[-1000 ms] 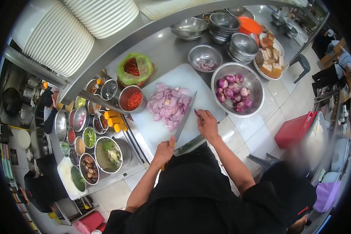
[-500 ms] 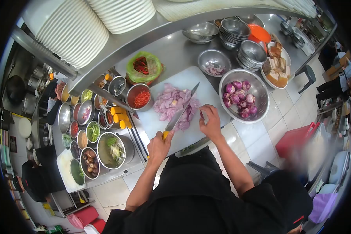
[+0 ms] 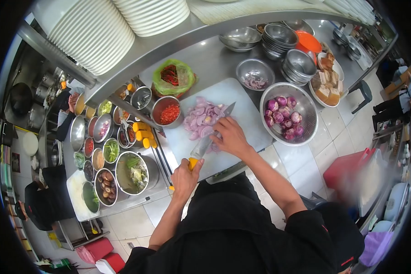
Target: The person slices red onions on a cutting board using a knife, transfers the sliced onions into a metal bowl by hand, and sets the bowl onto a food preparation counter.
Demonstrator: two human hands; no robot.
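My left hand (image 3: pixel 185 178) is closed around the yellow handle of a kitchen knife (image 3: pixel 199 150), whose blade slants up and right over a white cutting board (image 3: pixel 253 117). My right hand (image 3: pixel 232 138) lies across the middle of the blade with bent fingers. The fingertips are partly hidden among onion slices, so whether they pinch anything is unclear. The blade's tip shows beyond my fingers. Sliced red onion (image 3: pixel 198 116) is heaped on the board, left of the blade. Right of the board, a perforated metal colander (image 3: pixel 311 129) holds several whole peeled red onions (image 3: pixel 285 118).
A pot of chopped red chili (image 3: pixel 168 115) and a green bag of chilies (image 3: pixel 171 75) border the board. Several ingredient containers stand left, including a mushroom pot (image 3: pixel 106 186). Behind are a bowl with onion bits (image 3: pixel 255 83) and stacked bowls (image 3: pixel 299 65). A shelf edge (image 3: pixel 205 33) carries plates.
My right hand has moved left from the board's right side onto the knife blade. The blade has shifted slightly, and my left hand still grips the handle.
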